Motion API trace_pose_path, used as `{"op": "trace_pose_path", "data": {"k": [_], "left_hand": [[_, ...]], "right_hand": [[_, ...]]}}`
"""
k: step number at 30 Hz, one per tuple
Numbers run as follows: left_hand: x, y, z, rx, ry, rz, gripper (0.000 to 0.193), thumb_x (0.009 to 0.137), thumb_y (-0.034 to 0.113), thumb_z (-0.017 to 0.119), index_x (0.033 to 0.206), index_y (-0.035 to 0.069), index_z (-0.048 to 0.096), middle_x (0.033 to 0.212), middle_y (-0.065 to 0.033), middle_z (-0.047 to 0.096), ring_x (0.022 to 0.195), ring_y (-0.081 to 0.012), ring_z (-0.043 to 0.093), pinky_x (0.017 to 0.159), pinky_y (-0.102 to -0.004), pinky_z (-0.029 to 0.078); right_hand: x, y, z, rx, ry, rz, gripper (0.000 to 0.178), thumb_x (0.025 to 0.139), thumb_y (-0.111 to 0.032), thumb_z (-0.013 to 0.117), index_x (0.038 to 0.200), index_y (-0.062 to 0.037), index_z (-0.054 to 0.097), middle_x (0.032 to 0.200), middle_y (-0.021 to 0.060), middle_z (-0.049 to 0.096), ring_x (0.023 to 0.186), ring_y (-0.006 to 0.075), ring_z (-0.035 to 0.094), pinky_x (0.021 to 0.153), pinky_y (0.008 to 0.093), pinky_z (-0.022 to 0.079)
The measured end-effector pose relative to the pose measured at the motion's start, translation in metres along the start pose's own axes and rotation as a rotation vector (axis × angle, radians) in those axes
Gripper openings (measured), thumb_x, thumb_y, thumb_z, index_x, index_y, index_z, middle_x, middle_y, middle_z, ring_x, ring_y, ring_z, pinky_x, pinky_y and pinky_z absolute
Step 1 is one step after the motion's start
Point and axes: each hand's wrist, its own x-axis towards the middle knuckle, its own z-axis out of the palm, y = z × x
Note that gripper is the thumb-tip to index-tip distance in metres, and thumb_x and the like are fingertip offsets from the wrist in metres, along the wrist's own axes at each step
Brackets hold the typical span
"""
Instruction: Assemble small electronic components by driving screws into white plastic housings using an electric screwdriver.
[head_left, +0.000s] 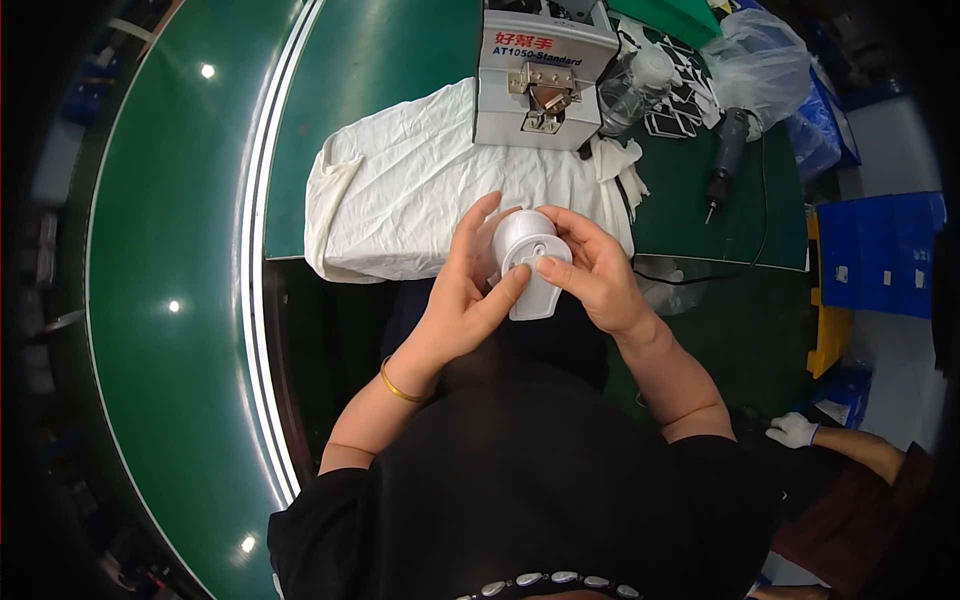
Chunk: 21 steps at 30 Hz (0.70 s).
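Right in the middle, a white plastic piece (537, 295), a rounded cup shape against a flat tapered plate, is up off the counter (715, 235), over the person's lap, plate side showing. How far along? Cup and plate sit together as one body, so that much looks done; whether they're fastened, or what's left, I can't tell, with the thumbs over part of the plate. On to the grip: the left hand (465, 295) is closed around the near-left side, thumb pressed on the plate, one finger standing up clear of the cup. The right hand (603, 285) is clamped on the other side, thumb flat near a small round hole, fingers wrapping the cup. Just beyond, a white cloth (395, 195) drapes the counter, a grey machine (545, 110) standing behind it. Over to the right, a corded driver (730, 150) lies untouched, near loose white parts (690, 95); farther out, blue bins (880, 250), and below them a co-worker's gloved hand (793, 430).
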Motion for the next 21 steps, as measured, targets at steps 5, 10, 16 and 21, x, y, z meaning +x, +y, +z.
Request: {"op": "trace_pose_path", "data": {"k": [5,10,16,21], "left_hand": [[0.0,-0.004,0.0,0.095,0.012,0.05,0.071,0.095,0.004,0.06,0.153,0.004,0.019,0.145,-0.0197,0.041,0.13,-0.0239,0.045,0.108,-0.0377,0.039],[0.007,-0.004,0.005,0.105,0.072,0.028,0.083,0.088,0.01,0.073,0.153,0.004,0.021,0.15,-0.021,0.037,0.138,-0.0302,0.04,0.111,-0.0407,0.035],[0.018,-0.003,0.0,0.804,-0.048,0.392,0.112,0.057,0.018,0.093,0.148,0.005,0.031,0.147,-0.0163,0.043,0.133,-0.0394,0.044,0.11,-0.0459,0.038],[0.027,-0.014,-0.005,0.832,0.063,0.354,0.102,0.056,0.018,0.093,0.143,0.004,0.041,0.138,-0.0161,0.052,0.124,-0.0389,0.05,0.104,-0.0447,0.042]], "right_hand": [[0.001,0.004,0.001,-0.03,0.024,-0.071,0.056,0.092,-0.01,0.066,0.14,0.0075,0.042,0.125,0.0125,0.057,0.115,0.0163,0.056,0.1,0.0302,0.044],[0.008,-0.004,-0.004,0.032,0.028,-0.02,0.053,0.093,-0.012,0.067,0.138,0.0075,0.045,0.123,0.0117,0.06,0.111,0.0153,0.058,0.099,0.0293,0.045],[0.013,-0.001,-0.015,-0.018,0.108,0.027,0.046,0.093,-0.009,0.067,0.134,0.0046,0.051,0.12,0.0089,0.064,0.108,0.0129,0.06,0.095,0.0283,0.048],[0.032,-0.027,-0.103,-0.319,0.608,-0.338,0.036,0.092,-0.011,0.07,0.124,0.0023,0.061,0.115,0.0075,0.066,0.101,0.0126,0.062,0.089,0.0283,0.051]]}}
